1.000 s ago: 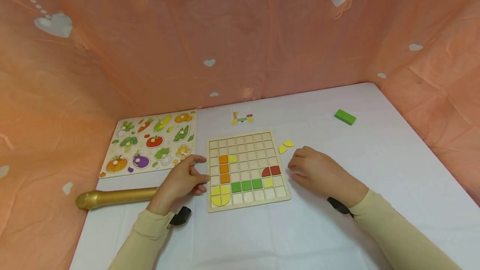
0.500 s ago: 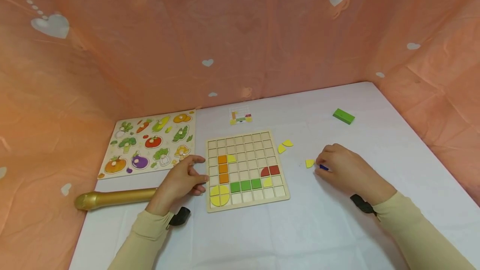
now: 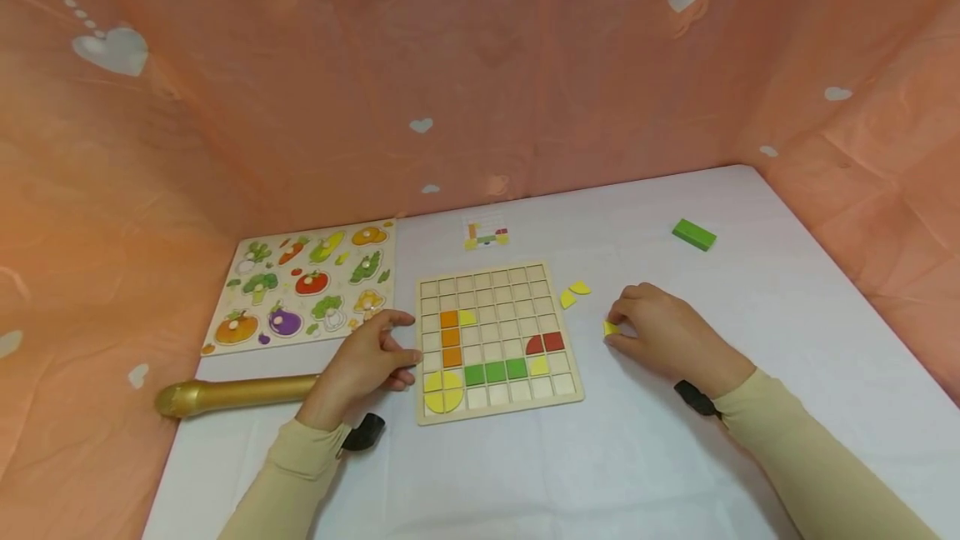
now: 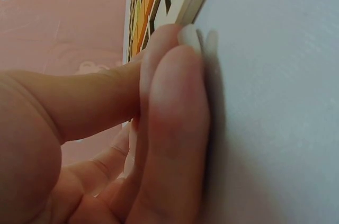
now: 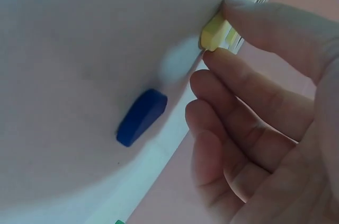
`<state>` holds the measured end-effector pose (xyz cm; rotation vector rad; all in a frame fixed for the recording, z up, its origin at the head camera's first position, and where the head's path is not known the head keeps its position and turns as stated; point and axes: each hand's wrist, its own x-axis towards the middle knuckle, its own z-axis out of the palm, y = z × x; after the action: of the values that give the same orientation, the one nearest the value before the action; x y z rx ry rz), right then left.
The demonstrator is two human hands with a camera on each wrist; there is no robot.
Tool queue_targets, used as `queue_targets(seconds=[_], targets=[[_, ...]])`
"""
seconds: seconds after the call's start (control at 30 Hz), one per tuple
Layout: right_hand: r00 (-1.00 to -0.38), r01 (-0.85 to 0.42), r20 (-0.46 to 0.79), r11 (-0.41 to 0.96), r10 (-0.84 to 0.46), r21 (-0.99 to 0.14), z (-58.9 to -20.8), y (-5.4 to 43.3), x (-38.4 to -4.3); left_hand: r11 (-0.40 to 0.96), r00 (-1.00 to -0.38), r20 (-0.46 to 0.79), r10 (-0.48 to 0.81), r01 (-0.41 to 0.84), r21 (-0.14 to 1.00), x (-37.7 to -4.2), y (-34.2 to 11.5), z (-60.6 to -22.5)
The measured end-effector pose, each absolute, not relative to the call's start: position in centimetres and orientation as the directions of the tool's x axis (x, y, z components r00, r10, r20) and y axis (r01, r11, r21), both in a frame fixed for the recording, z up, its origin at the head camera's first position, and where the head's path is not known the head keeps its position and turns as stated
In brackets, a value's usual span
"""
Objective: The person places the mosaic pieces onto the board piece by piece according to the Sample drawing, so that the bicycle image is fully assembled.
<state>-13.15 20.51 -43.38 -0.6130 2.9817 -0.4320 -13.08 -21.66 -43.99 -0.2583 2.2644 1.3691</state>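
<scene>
A square wooden grid board (image 3: 498,417) lies mid-table, with orange, green, red and yellow tiles in some cells. My left hand (image 3: 367,361) rests at the board's left edge, thumb and fingertips against it, as the left wrist view also shows. My right hand (image 3: 671,336) pinches a yellow quarter-circle tile (image 5: 214,32) between thumb and index finger, to the right of the board. Below those fingers in the right wrist view, a blue tile (image 5: 142,118) lies on the table; in the head view the hand hides it. Two more yellow quarter-circle tiles (image 3: 579,287) lie off the board's right edge.
A small pattern card (image 3: 486,232) lies behind the board. At the back left is a vegetable peg puzzle (image 3: 300,302), and a gold microphone (image 3: 240,392) lies beside my left wrist. A green block (image 3: 694,234) sits toward the back right.
My right hand first moved right, away from the board, to a yellow tile and a blue tile. Now it has come slightly back left and pinches the yellow tile. The left hand stays put.
</scene>
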Motion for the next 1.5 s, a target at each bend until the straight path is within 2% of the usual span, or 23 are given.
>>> queue_targets(seconds=[0.33, 0.97, 1.5], targets=[[-0.908, -0.400, -0.002, 0.868, -0.419, -0.294, -43.0, 19.0, -12.9, 0.480, -0.869, -0.488, 0.081, -0.395, 0.783, -13.0, -21.6, -43.9], [-0.792, -0.605, 0.103, 0.754, -0.601, -0.254, -42.8, 13.6, -11.5, 0.495, -0.869, -0.486, 0.087, -0.386, 0.779, -13.2, -21.7, -44.1], [-0.791, -0.606, 0.078, 0.760, -0.607, -0.235, -43.0, 13.5, -11.3, 0.478, -0.867, -0.492, 0.081, -0.399, 0.782, -13.2, -21.7, -44.0]])
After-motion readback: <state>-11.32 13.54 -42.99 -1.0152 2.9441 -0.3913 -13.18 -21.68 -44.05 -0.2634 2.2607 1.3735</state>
